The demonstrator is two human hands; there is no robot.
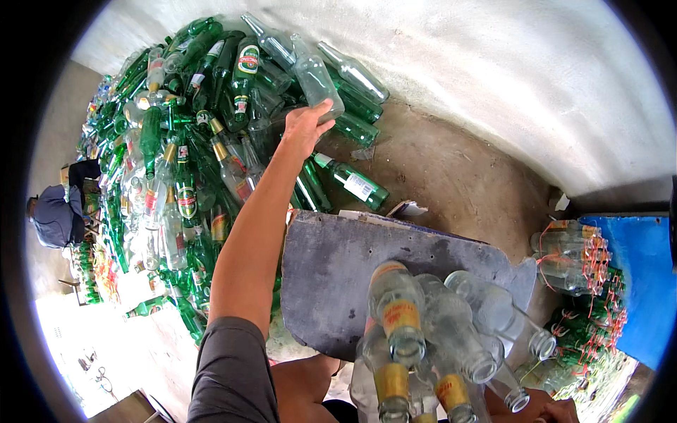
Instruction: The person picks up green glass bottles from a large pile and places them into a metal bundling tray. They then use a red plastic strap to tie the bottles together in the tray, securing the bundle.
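Note:
My left hand point(309, 126) reaches out to the bottle pile and grips a clear glass bottle point(313, 76) near its base, the neck pointing away. Green and clear glass bottles point(243, 69) lie heaped behind and left of it. Below, clear glass bottles point(396, 306), several with yellow labels, lie stacked with necks toward me over the near edge of a worn grey board point(338, 264). My right hand point(559, 411) shows only in part at the bottom edge, right of this stack; what it holds, if anything, cannot be made out.
A white wall point(476, 69) rises behind the pile. Loose green bottles point(354, 180) lie on the floor beyond the board. Bottles bundled with red string point(571, 259) stand at the right by a blue panel point(634, 285). Another person point(55, 217) sits at the far left.

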